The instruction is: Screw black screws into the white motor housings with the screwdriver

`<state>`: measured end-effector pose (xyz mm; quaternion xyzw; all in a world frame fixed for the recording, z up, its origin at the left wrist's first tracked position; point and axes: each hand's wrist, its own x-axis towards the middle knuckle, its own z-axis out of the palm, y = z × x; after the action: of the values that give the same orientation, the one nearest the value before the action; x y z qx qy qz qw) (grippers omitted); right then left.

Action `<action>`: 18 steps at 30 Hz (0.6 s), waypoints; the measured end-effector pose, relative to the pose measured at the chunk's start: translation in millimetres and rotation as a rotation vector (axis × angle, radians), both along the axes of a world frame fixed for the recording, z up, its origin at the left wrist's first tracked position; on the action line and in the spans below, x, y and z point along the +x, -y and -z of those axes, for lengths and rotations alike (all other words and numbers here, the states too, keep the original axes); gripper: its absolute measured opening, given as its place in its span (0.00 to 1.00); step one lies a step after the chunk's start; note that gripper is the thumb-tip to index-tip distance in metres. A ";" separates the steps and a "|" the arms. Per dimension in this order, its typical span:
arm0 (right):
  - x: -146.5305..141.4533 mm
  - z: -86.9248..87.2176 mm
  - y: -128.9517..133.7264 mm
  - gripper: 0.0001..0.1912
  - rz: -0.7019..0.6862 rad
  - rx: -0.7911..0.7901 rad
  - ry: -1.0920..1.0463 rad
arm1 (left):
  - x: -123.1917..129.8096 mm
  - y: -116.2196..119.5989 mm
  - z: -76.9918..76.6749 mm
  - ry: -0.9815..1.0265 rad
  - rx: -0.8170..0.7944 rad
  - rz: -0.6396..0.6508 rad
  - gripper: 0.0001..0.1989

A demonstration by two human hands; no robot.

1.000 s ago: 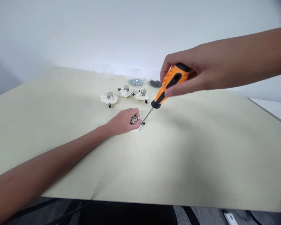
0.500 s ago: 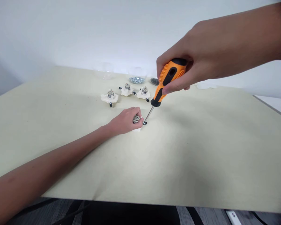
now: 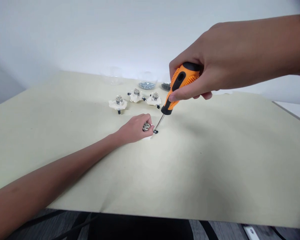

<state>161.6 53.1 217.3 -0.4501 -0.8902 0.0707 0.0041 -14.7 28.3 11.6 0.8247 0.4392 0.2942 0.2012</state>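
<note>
My left hand [image 3: 137, 128] is closed around a small motor assembly [image 3: 146, 126], pressing it to the table. Its grey round motor top shows between the fingers; most of its white plastic base is hidden beneath the hand. A small black part [image 3: 155, 132] sticks out of the assembly on the right. Above it, my right hand [image 3: 202, 66] grips an orange and black screwdriver [image 3: 181, 83] by the handle. The screwdriver tilts down to the left, and its metal tip meets the black part beside my left fingertips.
Behind my left hand stand three similar white assemblies: one on the left [image 3: 118, 104], one in the middle [image 3: 136, 95] and one on the right [image 3: 154, 98]. Farther back are clear bowls, one with silvery screws [image 3: 147, 86], another with dark pieces [image 3: 166, 87]. A white wall [image 3: 90, 36] rises behind the table [image 3: 65, 106].
My right hand has turned slightly around the screwdriver handle, its fingers shifting. The tip stays at the black part, and my left hand keeps its hold. The view has shifted very slightly.
</note>
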 end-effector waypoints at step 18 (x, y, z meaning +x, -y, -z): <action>20.4 -2.0 29.3 0.19 0.165 0.034 0.143 | -9.4 1.3 -1.2 -0.001 -0.009 -0.003 0.05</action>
<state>182.0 23.7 219.3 -0.5258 -0.8490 0.0228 -0.0461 -24.1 27.0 12.8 0.8233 0.4416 0.2924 0.2042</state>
